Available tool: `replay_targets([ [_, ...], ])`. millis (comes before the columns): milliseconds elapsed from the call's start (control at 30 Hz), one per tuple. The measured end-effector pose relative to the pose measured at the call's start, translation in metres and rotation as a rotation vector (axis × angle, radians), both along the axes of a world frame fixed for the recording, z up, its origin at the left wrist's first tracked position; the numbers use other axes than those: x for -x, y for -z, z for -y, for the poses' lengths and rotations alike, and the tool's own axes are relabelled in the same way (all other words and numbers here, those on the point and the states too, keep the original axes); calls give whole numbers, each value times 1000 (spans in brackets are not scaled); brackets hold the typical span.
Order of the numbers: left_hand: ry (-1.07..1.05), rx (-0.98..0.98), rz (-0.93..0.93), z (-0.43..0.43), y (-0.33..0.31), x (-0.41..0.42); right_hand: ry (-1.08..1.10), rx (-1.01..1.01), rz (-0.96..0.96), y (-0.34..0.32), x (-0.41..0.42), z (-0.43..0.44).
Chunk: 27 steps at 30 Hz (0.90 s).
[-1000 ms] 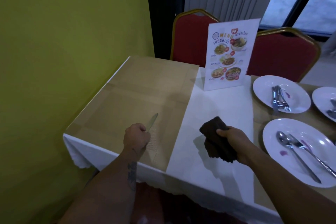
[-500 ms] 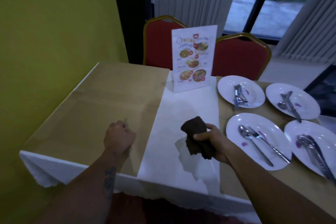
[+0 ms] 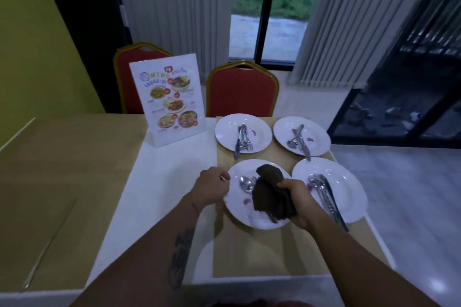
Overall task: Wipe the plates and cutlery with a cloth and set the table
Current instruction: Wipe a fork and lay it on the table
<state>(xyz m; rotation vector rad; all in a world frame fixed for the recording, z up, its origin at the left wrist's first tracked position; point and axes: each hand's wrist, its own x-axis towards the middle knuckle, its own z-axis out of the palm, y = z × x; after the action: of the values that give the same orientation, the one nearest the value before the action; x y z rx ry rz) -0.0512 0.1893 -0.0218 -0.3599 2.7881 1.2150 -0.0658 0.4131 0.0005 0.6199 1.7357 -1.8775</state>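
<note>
- Right hand (image 3: 296, 197) clamps a dark cloth (image 3: 269, 197) over the near plate (image 3: 235, 209).
- Left hand (image 3: 212, 187) — fingers curled at that plate's 9 o'clock rim; grip unclear.
- Spoon (image 3: 245, 183) lies on the plate — at the cloth's 10 o'clock.

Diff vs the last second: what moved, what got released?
Left hand let go of the knife, now lying on the left placemat, and moved right to the rim of the near-left plate; grip there unclear. Right hand carried the brown cloth right, over that plate. Menu stand and the plate's spoon unmoved.
</note>
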Motion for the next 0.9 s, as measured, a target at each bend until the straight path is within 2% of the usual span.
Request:
replay_targets([
  [133, 67, -6, 59, -79, 9, 17, 15, -91, -89, -5, 11, -46],
  [267, 179, 204, 260, -134, 25, 29, -105, -276, -208, -12, 15, -79],
  [333, 99, 260, 306, -149, 36, 34, -152, -330, -234, -14, 18, -92],
  [500, -298, -144, 255, -182, 29, 40, -215, -287, -268, -10, 22, -120],
  [667, -274, 2, 325, -190, 33, 40, -261, -327, -289, -6, 28, -135],
  [767, -201, 124, 259, -197, 36, 40, -272, -310, -288, -4, 33, -146],
  [833, -182, 111, 349, -198, 30, 40, -269, -287, -267, -1, 37, -150],
  [900, -319, -55, 387, -193, 24, 46, -267, -262, -256, 0, 39, -150],
])
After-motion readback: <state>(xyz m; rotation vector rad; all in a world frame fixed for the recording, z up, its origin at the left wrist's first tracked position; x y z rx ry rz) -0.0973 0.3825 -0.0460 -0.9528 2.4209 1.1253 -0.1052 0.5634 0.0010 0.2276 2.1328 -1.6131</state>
